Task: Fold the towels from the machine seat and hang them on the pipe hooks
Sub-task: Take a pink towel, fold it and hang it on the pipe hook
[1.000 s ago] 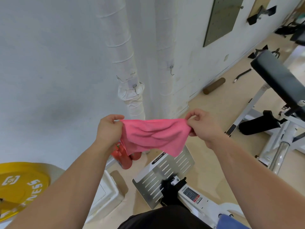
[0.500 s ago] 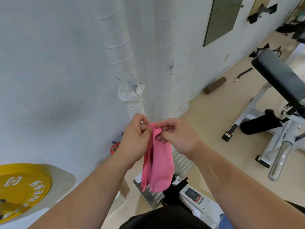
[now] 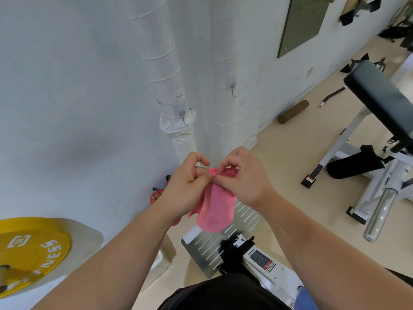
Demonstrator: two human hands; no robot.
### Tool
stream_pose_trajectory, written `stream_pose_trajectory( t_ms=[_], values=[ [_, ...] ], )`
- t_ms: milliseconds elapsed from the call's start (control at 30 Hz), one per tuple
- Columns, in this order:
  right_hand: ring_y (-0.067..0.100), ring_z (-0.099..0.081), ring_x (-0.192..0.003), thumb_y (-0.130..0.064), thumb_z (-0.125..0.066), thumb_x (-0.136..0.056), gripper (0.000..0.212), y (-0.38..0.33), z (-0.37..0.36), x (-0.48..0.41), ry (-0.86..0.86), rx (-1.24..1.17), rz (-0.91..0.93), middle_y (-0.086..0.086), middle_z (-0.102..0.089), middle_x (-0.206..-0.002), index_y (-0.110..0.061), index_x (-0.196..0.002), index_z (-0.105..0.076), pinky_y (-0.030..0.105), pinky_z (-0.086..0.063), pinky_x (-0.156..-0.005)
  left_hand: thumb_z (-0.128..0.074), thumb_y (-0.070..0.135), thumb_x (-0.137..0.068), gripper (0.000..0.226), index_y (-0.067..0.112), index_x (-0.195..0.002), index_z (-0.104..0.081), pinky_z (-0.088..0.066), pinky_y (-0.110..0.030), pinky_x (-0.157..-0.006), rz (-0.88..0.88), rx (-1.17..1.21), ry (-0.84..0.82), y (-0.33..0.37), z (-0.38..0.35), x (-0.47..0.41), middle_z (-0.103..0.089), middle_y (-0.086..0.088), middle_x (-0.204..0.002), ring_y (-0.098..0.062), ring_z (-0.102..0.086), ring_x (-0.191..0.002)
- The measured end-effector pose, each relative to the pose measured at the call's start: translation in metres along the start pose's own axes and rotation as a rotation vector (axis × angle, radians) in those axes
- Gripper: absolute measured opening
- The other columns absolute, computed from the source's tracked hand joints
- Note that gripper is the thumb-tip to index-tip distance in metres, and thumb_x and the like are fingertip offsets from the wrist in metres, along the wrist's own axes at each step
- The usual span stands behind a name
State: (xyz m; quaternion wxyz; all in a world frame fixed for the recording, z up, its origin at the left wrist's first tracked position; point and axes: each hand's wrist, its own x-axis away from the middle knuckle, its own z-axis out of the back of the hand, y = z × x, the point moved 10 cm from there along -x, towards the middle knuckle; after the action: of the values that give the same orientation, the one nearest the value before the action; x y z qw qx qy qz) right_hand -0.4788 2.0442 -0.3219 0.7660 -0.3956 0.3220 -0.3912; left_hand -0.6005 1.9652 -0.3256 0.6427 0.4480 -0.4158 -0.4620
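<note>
Towel (image 3: 215, 206) folded, pinched at its top edge by both hands.
Left hand (image 3: 186, 186) and right hand (image 3: 243, 182) gripped one pink towel before two wrapped pipes (image 3: 161, 63), each bearing one hook (image 3: 233, 90).

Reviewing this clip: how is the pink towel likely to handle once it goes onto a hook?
Probably floppy: the pink towel hangs limp below where the left hand and right hand pinch its top edge. Likely light, since fingertip pinches alone carry it. It should drape over the hook rather than hold shape.
</note>
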Motion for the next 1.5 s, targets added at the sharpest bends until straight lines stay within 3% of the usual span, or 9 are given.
stream_pose_trajectory(
  t_ms=[333, 500, 667, 767, 867, 1000, 1100, 1233, 1500],
  values=[
    [0.011, -0.061, -0.097, -0.022, -0.083, -0.079, 0.019, 0.003, -0.005, -0.004, -0.236, 0.041, 0.153, -0.002, -0.067, -0.100, -0.024, -0.083, -0.064, 0.017, -0.042, -0.084, -0.058, 0.005, -0.100, 0.017, 0.019, -0.102, -0.068, -0.046, -0.033, -0.068, 0.030, 0.120, -0.020, -0.007, -0.003, -0.006, -0.077, -0.006, -0.082, -0.014, -0.063, -0.068],
    [0.021, -0.059, -0.085, -0.025, -0.086, -0.074, 0.030, 0.020, 0.007, -0.006, -0.300, 0.184, 0.178, 0.003, -0.067, -0.089, -0.014, -0.070, -0.059, 0.036, -0.047, -0.081, -0.058, 0.003, -0.099, 0.029, 0.025, -0.099, -0.076, -0.048, -0.030, -0.079, -0.014, 0.059, 0.143, -0.008, 0.025, -0.014, -0.073, -0.020, -0.095, -0.016, -0.062, -0.081],
    [0.005, -0.055, -0.074, -0.035, -0.075, -0.087, 0.016, 0.022, 0.023, -0.015, -0.296, 0.313, 0.175, -0.009, -0.066, -0.079, -0.021, -0.084, -0.068, 0.030, -0.042, -0.071, -0.055, 0.000, -0.098, 0.028, 0.021, -0.095, -0.074, -0.049, -0.017, -0.076, -0.056, -0.030, 0.226, -0.003, 0.050, -0.024, -0.073, 0.010, -0.080, -0.005, -0.063, -0.078],
    [0.011, -0.053, -0.066, -0.039, -0.069, -0.085, 0.017, 0.011, 0.030, -0.023, -0.255, 0.308, 0.188, -0.009, -0.058, -0.069, -0.024, -0.078, -0.062, 0.034, -0.044, -0.064, -0.054, 0.004, -0.099, 0.030, 0.026, -0.092, -0.073, -0.053, -0.034, -0.076, -0.063, -0.120, 0.234, -0.004, 0.056, -0.031, -0.074, 0.000, -0.085, -0.020, -0.064, -0.077],
    [0.020, -0.061, -0.072, -0.028, -0.071, -0.083, 0.015, -0.001, 0.038, -0.029, -0.189, 0.144, 0.181, -0.004, -0.060, -0.069, -0.023, -0.075, -0.059, 0.034, -0.054, -0.071, -0.053, 0.006, -0.101, 0.030, 0.029, -0.098, -0.071, -0.054, -0.050, -0.082, -0.080, -0.144, 0.201, -0.002, 0.057, -0.035, -0.073, -0.003, -0.085, -0.028, -0.062, -0.075],
    [0.009, -0.047, -0.061, -0.003, -0.075, -0.081, 0.026, -0.004, 0.044, -0.035, -0.123, -0.078, 0.117, -0.006, -0.050, -0.064, -0.016, -0.073, -0.054, 0.026, -0.044, -0.061, -0.051, 0.002, -0.102, 0.037, 0.025, -0.127, -0.064, -0.053, -0.031, -0.083, -0.058, -0.050, 0.109, 0.002, 0.049, -0.037, -0.071, 0.012, -0.079, -0.008, -0.064, -0.077],
    [0.013, -0.043, -0.062, -0.003, -0.074, -0.082, 0.027, -0.001, 0.041, -0.038, -0.122, -0.218, 0.058, -0.004, -0.047, -0.064, -0.019, -0.080, -0.052, 0.030, -0.039, -0.060, -0.049, -0.006, -0.099, 0.040, 0.018, -0.126, -0.066, -0.051, -0.021, -0.081, -0.024, -0.018, 0.061, 0.005, 0.047, -0.038, -0.077, 0.013, -0.090, -0.002, -0.067, -0.081],
    [0.022, -0.060, -0.071, -0.003, -0.072, -0.085, 0.041, -0.004, 0.031, -0.033, -0.175, -0.384, -0.019, 0.013, -0.068, -0.075, -0.032, -0.109, -0.055, 0.044, -0.051, -0.071, -0.052, -0.014, -0.081, 0.053, 0.021, -0.116, -0.072, -0.048, -0.037, -0.082, 0.016, -0.106, -0.015, 0.006, 0.054, -0.043, -0.074, 0.001, -0.083, -0.018, -0.061, -0.077],
    [0.038, -0.070, -0.087, -0.002, -0.071, -0.089, 0.042, -0.006, 0.016, -0.027, -0.214, -0.436, -0.063, 0.017, -0.076, -0.091, -0.027, -0.117, -0.054, 0.052, -0.056, -0.083, -0.078, 0.025, -0.087, 0.073, 0.059, -0.139, -0.040, -0.057, -0.039, -0.089, -0.159, -0.373, -0.314, 0.049, 0.010, -0.047, -0.068, 0.001, -0.107, -0.022, -0.069, -0.094]
  ],
)
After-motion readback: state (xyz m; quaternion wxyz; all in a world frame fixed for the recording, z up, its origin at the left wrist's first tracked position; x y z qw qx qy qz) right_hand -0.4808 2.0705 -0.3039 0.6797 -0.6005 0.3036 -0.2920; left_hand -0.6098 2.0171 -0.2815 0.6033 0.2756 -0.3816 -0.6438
